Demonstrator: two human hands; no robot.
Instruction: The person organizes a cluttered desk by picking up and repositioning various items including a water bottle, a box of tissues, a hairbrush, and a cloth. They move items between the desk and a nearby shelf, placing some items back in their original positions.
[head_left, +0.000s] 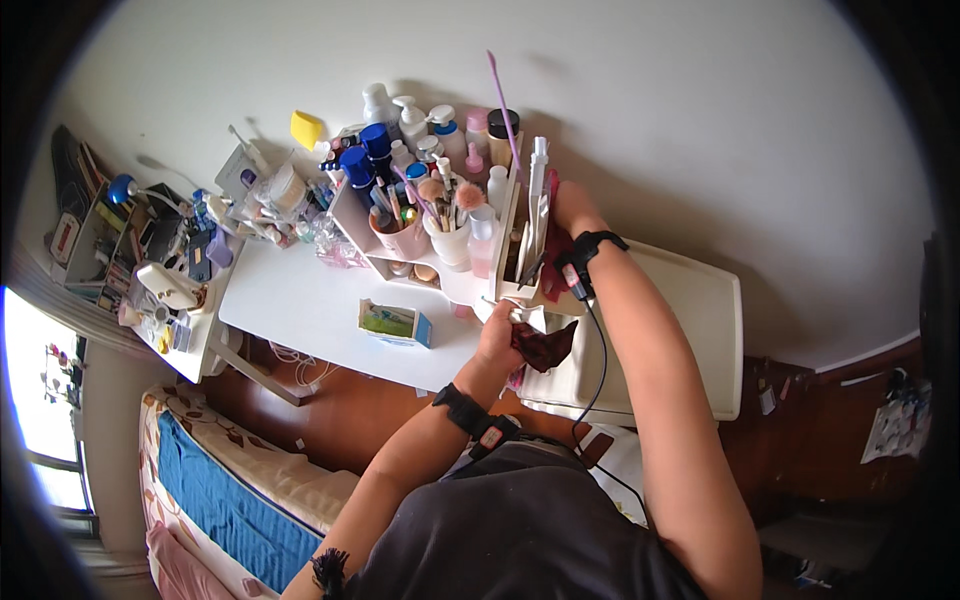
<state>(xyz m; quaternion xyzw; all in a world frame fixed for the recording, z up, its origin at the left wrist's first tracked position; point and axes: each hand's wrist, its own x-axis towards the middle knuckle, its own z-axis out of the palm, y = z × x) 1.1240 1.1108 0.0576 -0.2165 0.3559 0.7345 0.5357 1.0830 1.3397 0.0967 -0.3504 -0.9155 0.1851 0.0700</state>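
Observation:
My left hand is closed on a white item and a dark red patterned cloth, just in front of the organizer at the white desk's edge. My right hand reaches to the far right side of the organizer, against a dark red cloth; its fingertips are hidden, so its grip is unclear. Between the hands stands the white organizer's narrow compartment, holding upright white and dark slim items. A pink long-handled item rises from it. Makeup brushes stand in a white cup to the left.
Bottles and a pink cup crowd the organizer. An opened small box lies on the white desk. A cream lidded storage unit stands at the right. Further left are a cluttered side desk and a bed. A cable runs from my right wrist.

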